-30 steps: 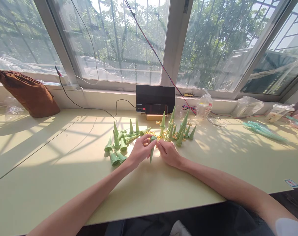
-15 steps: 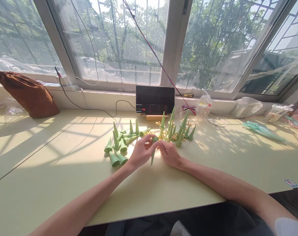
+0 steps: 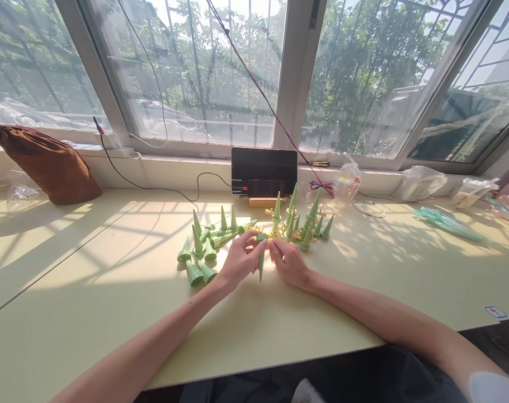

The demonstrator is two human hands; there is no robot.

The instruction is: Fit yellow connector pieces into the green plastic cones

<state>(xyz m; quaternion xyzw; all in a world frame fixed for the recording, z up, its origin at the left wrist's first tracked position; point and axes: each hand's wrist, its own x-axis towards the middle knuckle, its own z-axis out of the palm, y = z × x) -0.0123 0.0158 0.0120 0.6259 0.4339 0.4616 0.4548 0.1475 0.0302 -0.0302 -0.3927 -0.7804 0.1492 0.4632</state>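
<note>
My left hand (image 3: 243, 258) is closed around a green plastic spike (image 3: 261, 267), whose pointed end hangs down toward me. Right beside it, my right hand (image 3: 291, 264) has its fingers pinched together near the spike's wide end; whatever lies between them is hidden. Left of my hands lies a group of plain green cones (image 3: 194, 273), some upright and some on their sides. Beyond my right hand stand several green spikes with small yellow valve-like pieces (image 3: 312, 215) attached. A few loose yellow pieces (image 3: 258, 228) show just behind my left fingers.
A black tablet (image 3: 263, 163) and a phone (image 3: 266, 188) lean on a wooden stand (image 3: 260, 202) at the back. A brown drawstring bag (image 3: 48, 162) sits far left. Plastic bags (image 3: 347, 180), a coiled cable (image 3: 368, 209) and a teal plastic bundle (image 3: 447, 224) lie to the right.
The spike in my left hand has turned slightly more upright, and my left thumb has shifted a little off my right fingers. The other things stay put.
</note>
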